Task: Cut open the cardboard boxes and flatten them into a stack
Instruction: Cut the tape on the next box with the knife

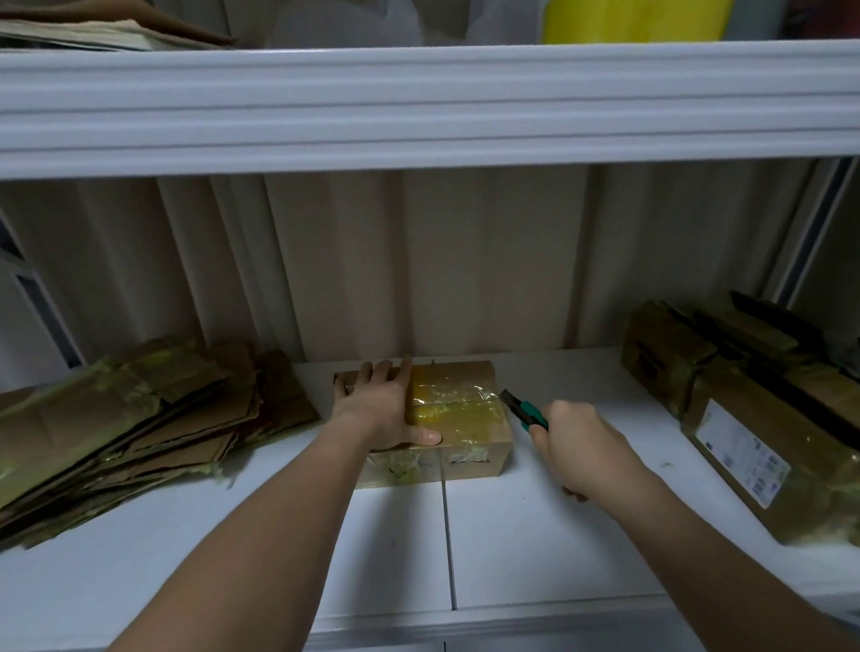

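A small cardboard box (468, 417), wrapped in yellowish clear tape, lies on the white shelf (531, 540) in the middle. My left hand (381, 405) rests flat on its left half, fingers straight toward the back and thumb along the front edge. Just right of the box, my right hand (583, 446) grips a green and black utility knife (523, 411). Its tip points at the box's right end, close to it. A stack of flattened cardboard (114, 424) lies at the left of the shelf.
At the right of the shelf lie taped cardboard boxes (772, 418), one with a white label. A white upper shelf (429, 106) overhangs close above, carrying flattened cardboard at its left and a yellow item at its right. A ribbed beige wall stands behind.
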